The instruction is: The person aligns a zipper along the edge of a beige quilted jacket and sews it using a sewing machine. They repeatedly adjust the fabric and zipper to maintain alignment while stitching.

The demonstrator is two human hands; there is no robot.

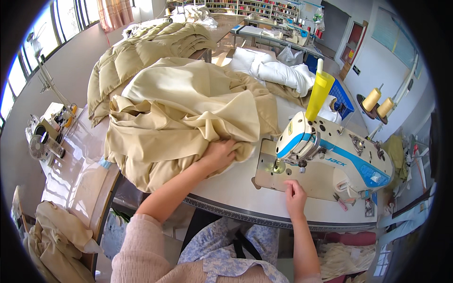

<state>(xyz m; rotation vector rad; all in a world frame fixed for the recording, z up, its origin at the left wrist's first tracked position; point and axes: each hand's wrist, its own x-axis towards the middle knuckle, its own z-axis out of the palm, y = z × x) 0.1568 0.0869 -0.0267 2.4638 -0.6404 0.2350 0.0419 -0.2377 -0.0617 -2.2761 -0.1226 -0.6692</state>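
Observation:
A large heap of beige fabric (pixel 155 137), padded in places and with a paler cream panel (pixel 179 87) on top, covers the left part of the sewing table. My left hand (pixel 219 154) is closed on a fold at its lower right edge, the fingertips partly tucked into the cloth. To the right stands a white and blue sewing machine (pixel 330 153); no cloth shows under its needle area. My right hand (pixel 296 195) rests on the tabletop just in front of the machine's bed plate. Its fingers are curled in, and I cannot see whether anything small is between them.
Pink-handled thread snips (pixel 340 203) lie right of my right hand. A yellow holder (pixel 319 96) stands on the machine, with thread cones (pixel 372 100) beyond. Behind the heap are a quilted beige piece (pixel 141 52), white padded fabric (pixel 278 68) and a blue basket (pixel 343 98). A small fan (pixel 37 147) stands left.

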